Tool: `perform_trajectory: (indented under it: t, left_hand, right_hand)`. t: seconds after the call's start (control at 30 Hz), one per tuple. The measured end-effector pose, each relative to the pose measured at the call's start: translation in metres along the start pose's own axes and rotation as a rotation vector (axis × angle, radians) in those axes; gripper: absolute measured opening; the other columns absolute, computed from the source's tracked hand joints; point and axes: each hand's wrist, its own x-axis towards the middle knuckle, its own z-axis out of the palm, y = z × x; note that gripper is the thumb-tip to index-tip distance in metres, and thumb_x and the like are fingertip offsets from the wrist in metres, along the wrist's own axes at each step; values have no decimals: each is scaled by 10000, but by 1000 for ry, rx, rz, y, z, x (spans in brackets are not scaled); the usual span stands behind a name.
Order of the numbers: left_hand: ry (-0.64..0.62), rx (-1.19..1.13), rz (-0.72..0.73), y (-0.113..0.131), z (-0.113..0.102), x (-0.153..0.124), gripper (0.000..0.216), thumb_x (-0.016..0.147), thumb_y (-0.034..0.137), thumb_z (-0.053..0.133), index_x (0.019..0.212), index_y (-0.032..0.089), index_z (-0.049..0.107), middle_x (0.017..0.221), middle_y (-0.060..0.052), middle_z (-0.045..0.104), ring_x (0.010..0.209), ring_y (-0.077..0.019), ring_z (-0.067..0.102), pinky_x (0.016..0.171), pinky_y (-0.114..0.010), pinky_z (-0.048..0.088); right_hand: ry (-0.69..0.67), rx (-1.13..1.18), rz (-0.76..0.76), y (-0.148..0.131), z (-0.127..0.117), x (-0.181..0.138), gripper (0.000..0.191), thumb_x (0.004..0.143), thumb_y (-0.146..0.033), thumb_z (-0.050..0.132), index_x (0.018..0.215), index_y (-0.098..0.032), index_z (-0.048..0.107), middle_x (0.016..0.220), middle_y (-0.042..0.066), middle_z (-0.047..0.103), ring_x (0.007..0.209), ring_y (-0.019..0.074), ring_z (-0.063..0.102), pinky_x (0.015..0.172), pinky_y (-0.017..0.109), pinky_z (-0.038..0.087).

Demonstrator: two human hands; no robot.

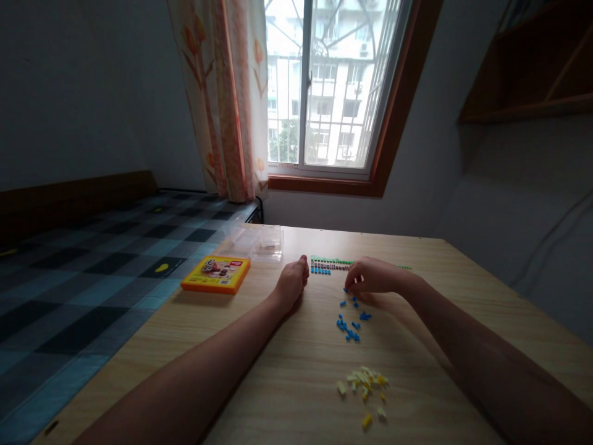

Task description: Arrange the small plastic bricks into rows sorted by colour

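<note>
My left hand (pixel 294 281) rests on the table with its fingers curled closed; whether anything is inside is hidden. Just right of it, small building bricks lie in neat rows: a green row (pixel 324 259), a dark brown or grey row (pixel 331 266) and a short blue row (pixel 320 271). My right hand (pixel 370 276) reaches in at the right end of these rows, covering part of them. Its fingertips point down and pinch together at a small blue brick (pixel 345 290). Loose blue bricks (pixel 348 330) are scattered nearer to me.
Yellow and cream bricks (pixel 365 380) lie in a loose pile at the near side of the table (pixel 287 395). An orange-yellow box (pixel 217 274) and clear plastic cases (pixel 259 241) stand at the left. A checked bed (pixel 111 266) adjoins the table's left edge.
</note>
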Motion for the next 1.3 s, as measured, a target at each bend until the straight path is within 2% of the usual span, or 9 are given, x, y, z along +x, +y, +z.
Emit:
perform_trajectory:
  t: [0.13,0.3,0.5,0.67,1.3]
  left_hand:
    - [3,5,-2,-1,0,1,467,834,539,499,566,207,309,441,89,268,370,-43,198,388,-206,124]
    - [6,10,-7,-2,-1,2,469,834,551,488,565,206,319,440,86,270,368,-46,206,387,-204,123]
    - [3,10,-2,-1,-1,1,482,815,567,511,568,210,302,441,88,267,370,-45,202,389,-204,120]
    - [7,20,7,-1,0,1,469,830,557,493,566,210,318,439,86,263,368,-50,203,387,-209,120]
    - [-1,21,11,2,1,-2,480,828,565,502,561,206,327,446,81,276,383,-51,212,393,-211,143]
  right_hand:
    - [61,-74,23,2,3,3,203,745,-180,663,883,-244,796,781,25,755,633,134,627,599,221,403]
    - [207,-185,77,1,13,8,258,792,-173,597,926,-273,794,847,37,762,709,159,647,628,235,407]
    - [317,-168,131,-3,29,16,316,825,-196,535,1020,-267,774,889,46,764,692,155,657,635,234,433]
    - [364,-118,120,-4,37,18,330,839,-200,502,1027,-245,770,973,60,762,829,183,696,732,245,474]
    - [413,-67,125,-4,43,20,316,862,-212,510,1052,-242,760,974,59,759,829,180,690,769,257,493]
